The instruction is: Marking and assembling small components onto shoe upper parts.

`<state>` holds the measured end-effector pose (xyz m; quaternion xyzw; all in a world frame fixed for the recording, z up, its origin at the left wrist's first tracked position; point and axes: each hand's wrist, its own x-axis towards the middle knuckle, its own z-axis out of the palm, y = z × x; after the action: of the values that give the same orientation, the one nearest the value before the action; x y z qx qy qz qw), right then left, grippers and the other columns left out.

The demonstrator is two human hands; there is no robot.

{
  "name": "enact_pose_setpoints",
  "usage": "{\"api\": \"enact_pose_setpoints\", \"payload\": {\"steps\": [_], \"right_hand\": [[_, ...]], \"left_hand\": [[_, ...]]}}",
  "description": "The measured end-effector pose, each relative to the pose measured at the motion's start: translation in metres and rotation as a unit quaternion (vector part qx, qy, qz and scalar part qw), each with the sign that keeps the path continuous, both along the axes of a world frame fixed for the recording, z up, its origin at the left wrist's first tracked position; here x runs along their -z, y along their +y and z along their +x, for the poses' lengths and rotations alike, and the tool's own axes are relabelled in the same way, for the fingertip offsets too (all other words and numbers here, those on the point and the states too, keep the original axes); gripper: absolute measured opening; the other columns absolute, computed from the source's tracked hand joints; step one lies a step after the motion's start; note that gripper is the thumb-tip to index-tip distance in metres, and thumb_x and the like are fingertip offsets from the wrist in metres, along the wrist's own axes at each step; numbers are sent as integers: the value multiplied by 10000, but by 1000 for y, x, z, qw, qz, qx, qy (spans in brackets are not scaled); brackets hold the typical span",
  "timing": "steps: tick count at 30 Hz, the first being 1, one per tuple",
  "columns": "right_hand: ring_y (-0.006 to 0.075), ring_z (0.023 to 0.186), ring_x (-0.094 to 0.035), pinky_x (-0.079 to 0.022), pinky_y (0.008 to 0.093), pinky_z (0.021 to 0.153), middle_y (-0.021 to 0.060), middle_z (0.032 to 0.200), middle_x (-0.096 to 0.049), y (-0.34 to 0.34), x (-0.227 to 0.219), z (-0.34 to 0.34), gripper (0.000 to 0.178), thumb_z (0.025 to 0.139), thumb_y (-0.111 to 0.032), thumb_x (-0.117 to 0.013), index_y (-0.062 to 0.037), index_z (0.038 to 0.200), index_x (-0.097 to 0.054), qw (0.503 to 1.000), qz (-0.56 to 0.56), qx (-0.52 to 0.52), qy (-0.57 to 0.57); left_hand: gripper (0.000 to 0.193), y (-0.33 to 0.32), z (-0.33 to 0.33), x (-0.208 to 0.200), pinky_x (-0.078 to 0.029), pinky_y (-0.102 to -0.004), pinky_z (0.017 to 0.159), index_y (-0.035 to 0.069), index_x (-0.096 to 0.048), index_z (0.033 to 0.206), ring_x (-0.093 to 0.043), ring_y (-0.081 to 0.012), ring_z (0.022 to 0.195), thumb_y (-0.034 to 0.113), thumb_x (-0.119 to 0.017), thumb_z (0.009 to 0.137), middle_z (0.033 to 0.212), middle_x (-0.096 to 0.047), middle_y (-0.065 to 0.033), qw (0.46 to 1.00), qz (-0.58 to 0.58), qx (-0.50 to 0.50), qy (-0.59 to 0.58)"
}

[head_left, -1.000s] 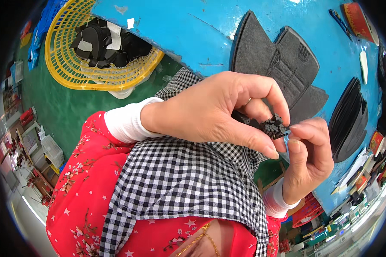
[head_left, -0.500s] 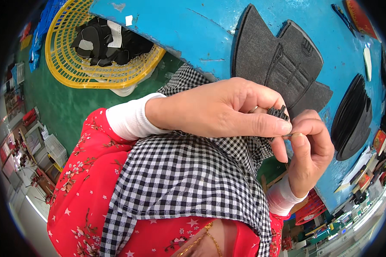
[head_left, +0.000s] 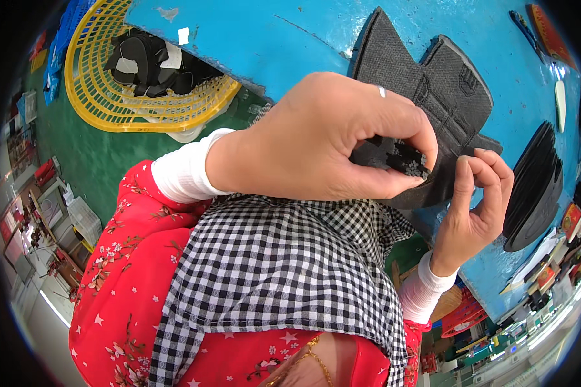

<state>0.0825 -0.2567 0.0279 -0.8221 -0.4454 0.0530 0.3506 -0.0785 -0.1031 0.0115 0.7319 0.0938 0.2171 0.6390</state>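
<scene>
A bundle of short, thin black strips is gripped in my left hand, between the curled forefinger and thumb, with its cut ends facing right. To the right, my right hand is raised with thumb and forefinger pinched together; whatever is between those fingertips is too small to make out. Under and behind both hands lie dark grey fabric pieces with stitched lines, flat on the blue table. My left hand covers part of them.
A yellow plastic basket holding black pieces stands at the left, beside the table edge. On the right side of the table sit a stack of black flat pieces, a white slim tool and a red object.
My hands have come apart. The left has turned and lifted with the bundle, showing its ends. The right has moved slightly up and right, its fingertips away from the strips.
</scene>
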Motion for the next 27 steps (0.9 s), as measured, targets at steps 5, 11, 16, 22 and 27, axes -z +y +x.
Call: {"api": "enact_pose_setpoints", "payload": {"steps": [5,11,16,22,27], "right_hand": [[203,909,-564,-435,318,823,77,952,-630,6,4,-4,93,772,-18,-743,-26,832,-672,1000,-4,-12,6],[203,901,-557,-428,318,811,70,935,-632,8,6,-2,95,769,-26,-746,-31,825,-670,1000,-15,-21,-11],[200,895,-553,-427,312,803,65,928,-627,8,6,-1,98,765,-23,-748,-31,823,-669,1000,-20,-4,20],[196,889,-550,-423,307,792,67,920,-618,10,4,1,101,759,-20,-749,-34,817,-667,999,-20,-27,-2],[208,894,-541,-413,312,819,76,933,-599,11,0,3,140,760,-11,-737,-35,828,-617,998,-51,-33,7]], "left_hand": [[247,-5,1,9,-524,-264,619,39,-656,901,-674,-214,761,-16,-746,678,862,-676,-86,997,78,-13,-3],[308,-8,5,11,-532,-278,589,72,-653,906,-674,-213,746,44,-763,619,866,-672,-52,985,167,-35,14],[329,-8,7,12,-527,-276,569,89,-652,912,-669,-200,732,57,-768,605,871,-668,-35,981,190,-40,11],[311,-10,13,18,-504,-245,524,121,-662,918,-636,-148,660,112,-769,627,990,-696,-9,960,277,-52,-4],[224,-6,15,10,-414,-196,431,159,-671,931,-488,-76,529,184,-712,712,1101,-693,64,890,455,-17,38]]}}
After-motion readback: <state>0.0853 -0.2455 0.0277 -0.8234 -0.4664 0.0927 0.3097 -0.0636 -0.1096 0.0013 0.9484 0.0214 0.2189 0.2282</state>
